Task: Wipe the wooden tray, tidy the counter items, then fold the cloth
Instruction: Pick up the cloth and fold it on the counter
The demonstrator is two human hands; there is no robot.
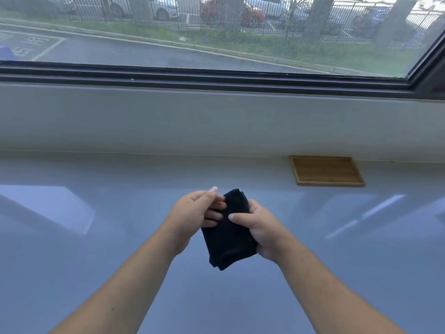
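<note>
A dark, nearly black cloth (228, 239) is folded into a small thick rectangle and held in the air above the counter, between both hands. My left hand (195, 213) pinches its upper left edge with thumb and fingers. My right hand (261, 227) grips its right side, thumb lying across the front. The cloth's lower corner hangs free. A flat wooden tray (326, 170) lies at the back right of the counter, against the wall, with nothing on it.
The glossy pale counter (96, 237) stretches across the whole view and reflects the window. A white wall ledge (216, 121) rises behind it, topped by a dark window frame (216, 78) with a street outside.
</note>
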